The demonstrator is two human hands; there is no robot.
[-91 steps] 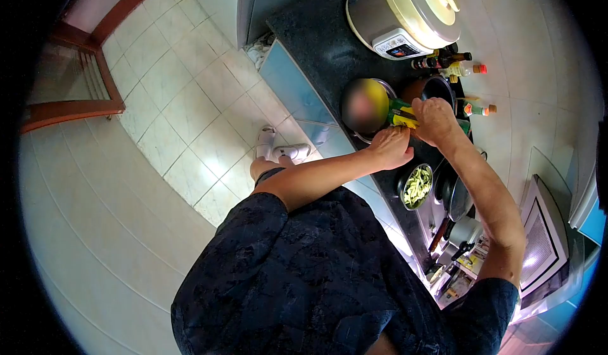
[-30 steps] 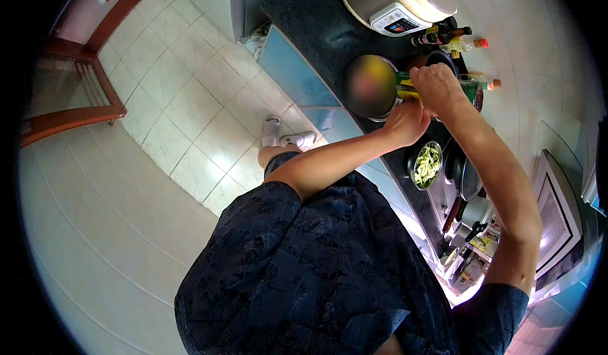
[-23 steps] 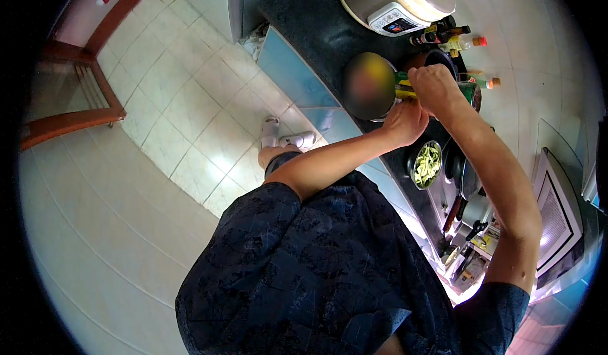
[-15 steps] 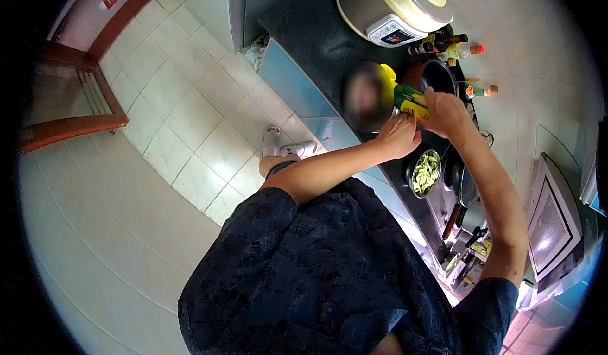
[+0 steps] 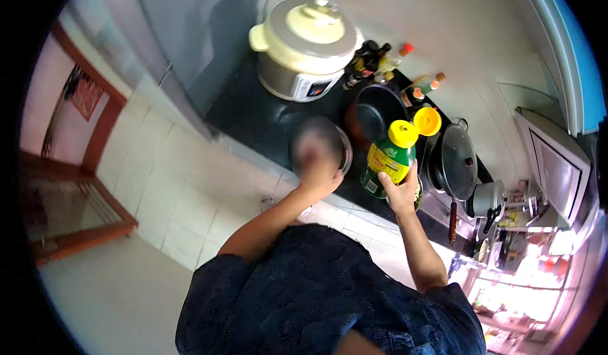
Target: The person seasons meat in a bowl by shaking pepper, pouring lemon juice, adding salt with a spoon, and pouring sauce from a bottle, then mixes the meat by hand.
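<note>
My right hand (image 5: 402, 193) is wrapped round a green bottle (image 5: 396, 157) with a yellow label. The bottle stands nearly upright in the air, its yellow flip cap (image 5: 427, 121) hanging open at the top. My left hand (image 5: 321, 176) is at a round metal bowl (image 5: 348, 155) on the counter. A blur covers the bowl's contents and most of the left fingers, so their grip is hidden. Behind my right hand, a dish of sliced green vegetables (image 5: 418, 194) shows only at its edge.
A large electric cooker (image 5: 304, 51) stands at the back left. A deep dark pot (image 5: 380, 111) is behind the bowl, with several sauce bottles (image 5: 392, 60) by the wall. To the right, a lidded pan (image 5: 457, 162) and a pressure cooker (image 5: 487, 198) sit on the stove.
The green bottle has gone from tipped towards the bowl to upright, away to the right. My left hand has left the bottle's side and reached to the bowl. The view has turned.
</note>
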